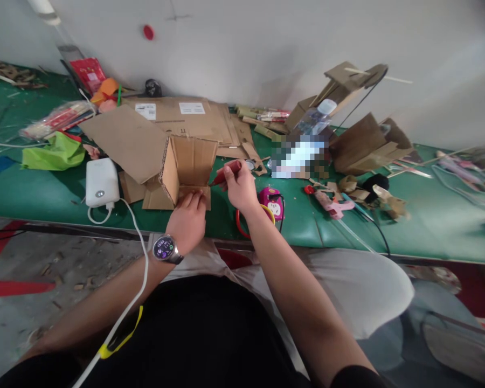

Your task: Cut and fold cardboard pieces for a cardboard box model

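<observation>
So the right hand (242, 186) has its fingers curled closed around a red tool (228, 172), while the left (191, 207), fingers loosely bent, presses the folded cardboard piece (194, 164) on the green table (303, 215).

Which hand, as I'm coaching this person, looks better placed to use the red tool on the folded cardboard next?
Probably the right hand: it holds the red tool, its tip near the folded cardboard. The left hand rests on its lower flap, better placed to steady it.
</observation>
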`<state>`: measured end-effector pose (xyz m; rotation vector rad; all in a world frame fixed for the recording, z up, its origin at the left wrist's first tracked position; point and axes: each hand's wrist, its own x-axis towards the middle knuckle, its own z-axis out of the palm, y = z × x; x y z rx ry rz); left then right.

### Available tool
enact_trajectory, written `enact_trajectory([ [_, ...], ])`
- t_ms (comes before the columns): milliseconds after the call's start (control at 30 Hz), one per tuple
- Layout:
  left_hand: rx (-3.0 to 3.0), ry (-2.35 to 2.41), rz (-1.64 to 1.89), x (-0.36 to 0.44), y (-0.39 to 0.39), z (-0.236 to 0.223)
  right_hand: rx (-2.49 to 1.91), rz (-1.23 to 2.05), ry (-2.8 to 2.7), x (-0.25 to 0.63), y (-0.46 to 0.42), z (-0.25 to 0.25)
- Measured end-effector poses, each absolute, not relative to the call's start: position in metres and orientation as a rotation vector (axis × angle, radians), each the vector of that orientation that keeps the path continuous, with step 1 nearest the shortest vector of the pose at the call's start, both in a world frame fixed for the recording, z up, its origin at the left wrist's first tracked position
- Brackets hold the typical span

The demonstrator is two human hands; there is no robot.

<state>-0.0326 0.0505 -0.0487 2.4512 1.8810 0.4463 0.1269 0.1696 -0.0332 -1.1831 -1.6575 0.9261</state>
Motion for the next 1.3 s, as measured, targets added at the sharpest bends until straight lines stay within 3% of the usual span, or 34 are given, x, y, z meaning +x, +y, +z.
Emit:
enact_trajectory([
  [1100, 2.445, 1.934, 0.424, -0.030, 0.050, -0.050, -1.229, 0.668, -1.899, 0.116, 0.149, -0.010],
  [1300, 2.455, 1.928, 0.407, -0.031, 0.051, -0.051, -1.208, 0.501, -1.980, 0.114, 0.147, -0.018],
])
